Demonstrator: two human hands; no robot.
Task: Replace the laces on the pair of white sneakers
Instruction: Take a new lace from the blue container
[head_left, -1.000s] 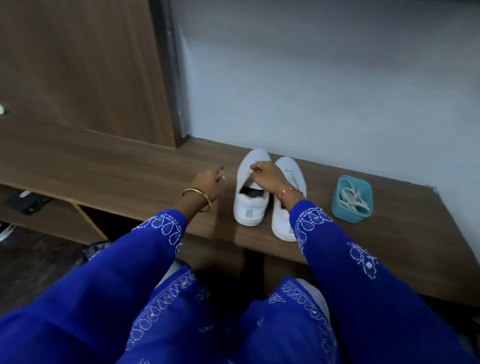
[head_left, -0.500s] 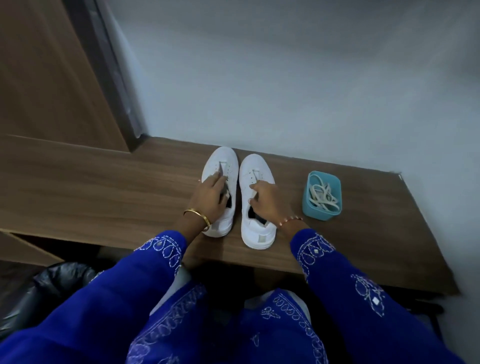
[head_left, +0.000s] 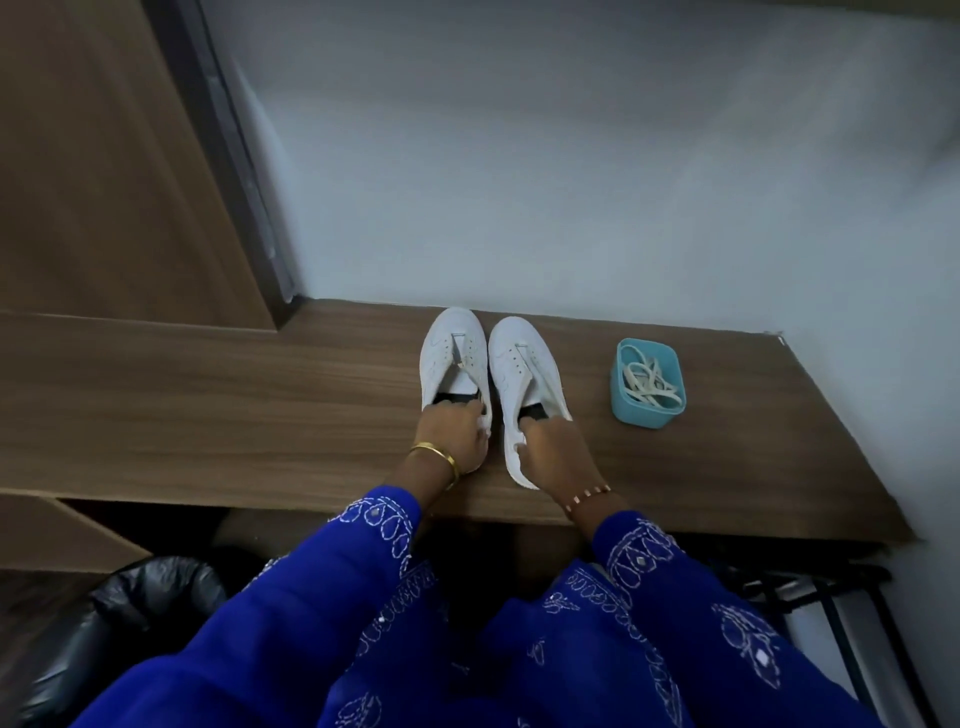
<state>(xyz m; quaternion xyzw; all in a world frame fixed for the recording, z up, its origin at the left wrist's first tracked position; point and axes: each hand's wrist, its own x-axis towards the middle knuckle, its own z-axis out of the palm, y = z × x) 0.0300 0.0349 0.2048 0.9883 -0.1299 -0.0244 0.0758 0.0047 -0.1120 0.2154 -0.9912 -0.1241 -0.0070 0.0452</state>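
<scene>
Blue sleeves with white embroidery, a gold bangle, a beaded bracelet.

- A room in a home is suggested, most likely a bedroom or an entry corner, though the exact room cannot be told.
- A long wood-grain shelf is fixed against a plain pale wall, in the manner of fitted household furniture.
- A tall panel of the same wood finish, like a wardrobe side, is seen at the left, edged by a dark frame.
- Open compartments are seen below the shelf.
- A pair of white sneakers and a small blue tub of laces are set on the shelf.
- A black bag is seen on the floor below.
</scene>
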